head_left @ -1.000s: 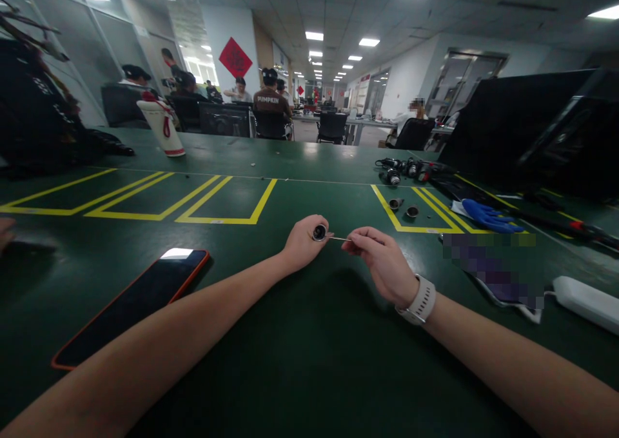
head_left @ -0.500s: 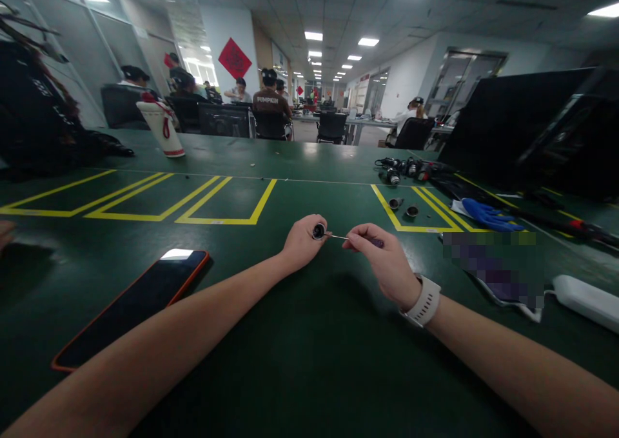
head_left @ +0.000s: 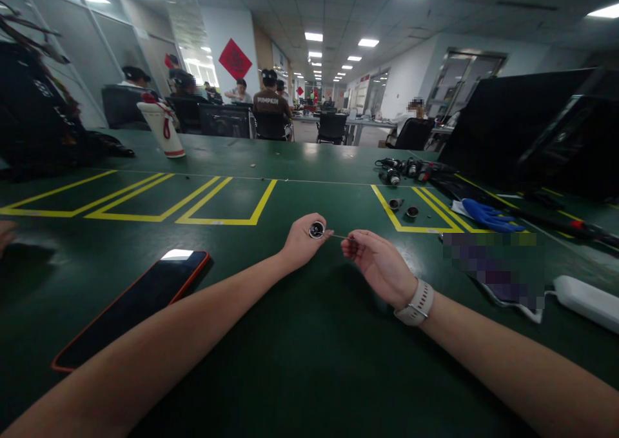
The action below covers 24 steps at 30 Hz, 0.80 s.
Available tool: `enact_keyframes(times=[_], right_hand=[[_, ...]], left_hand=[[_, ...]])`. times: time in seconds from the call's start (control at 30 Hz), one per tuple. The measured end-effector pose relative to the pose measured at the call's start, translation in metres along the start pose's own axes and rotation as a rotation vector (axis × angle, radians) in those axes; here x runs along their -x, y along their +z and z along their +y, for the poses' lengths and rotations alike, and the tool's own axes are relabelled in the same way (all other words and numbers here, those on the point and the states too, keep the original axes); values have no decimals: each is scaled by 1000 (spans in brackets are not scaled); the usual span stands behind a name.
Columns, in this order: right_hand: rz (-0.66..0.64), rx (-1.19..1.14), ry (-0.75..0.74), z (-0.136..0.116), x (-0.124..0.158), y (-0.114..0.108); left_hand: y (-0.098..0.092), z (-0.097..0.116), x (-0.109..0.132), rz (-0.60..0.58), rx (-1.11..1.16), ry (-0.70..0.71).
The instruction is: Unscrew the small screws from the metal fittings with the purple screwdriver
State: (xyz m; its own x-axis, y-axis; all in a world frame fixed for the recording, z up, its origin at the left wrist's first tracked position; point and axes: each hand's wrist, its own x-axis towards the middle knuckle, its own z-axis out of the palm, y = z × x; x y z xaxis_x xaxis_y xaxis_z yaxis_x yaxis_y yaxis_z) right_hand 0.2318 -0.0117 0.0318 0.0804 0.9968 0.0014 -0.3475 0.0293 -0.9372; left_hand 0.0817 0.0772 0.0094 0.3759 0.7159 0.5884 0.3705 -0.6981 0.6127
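Note:
My left hand [head_left: 300, 241] is closed around a small round black and silver part [head_left: 316, 229], held just above the green table [head_left: 309, 360]. My right hand [head_left: 377, 262] pinches a thin screwdriver [head_left: 344, 237] whose metal tip reaches the side of the round part. Its handle is mostly hidden in my fingers. A pale watch band sits on my right wrist.
A black phone [head_left: 130, 306] in an orange case lies at my left. Two small round parts [head_left: 403, 207] sit in a yellow-taped box, with more black parts [head_left: 403, 168] behind. A blue glove [head_left: 486, 214], a white power strip [head_left: 585, 302] and dark monitors [head_left: 522, 125] stand right. A white bottle [head_left: 162, 128] is far left; people sit beyond.
My right hand has rolled palm up and slid slightly left toward the round part. My left hand has barely moved.

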Motion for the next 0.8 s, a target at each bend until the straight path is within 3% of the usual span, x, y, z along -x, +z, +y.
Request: enact_keyframes(times=[0.4, 0.6, 0.8], right_hand=[[-27, 199, -160, 0, -1, -4], [-57, 549, -329, -6, 3, -3], [-121, 743, -399, -10, 8, -2]], left_hand=[[-2, 4, -1, -11, -129, 8], [-3, 7, 2, 0, -230, -57], [-4, 4, 1, -68, -87, -118]])
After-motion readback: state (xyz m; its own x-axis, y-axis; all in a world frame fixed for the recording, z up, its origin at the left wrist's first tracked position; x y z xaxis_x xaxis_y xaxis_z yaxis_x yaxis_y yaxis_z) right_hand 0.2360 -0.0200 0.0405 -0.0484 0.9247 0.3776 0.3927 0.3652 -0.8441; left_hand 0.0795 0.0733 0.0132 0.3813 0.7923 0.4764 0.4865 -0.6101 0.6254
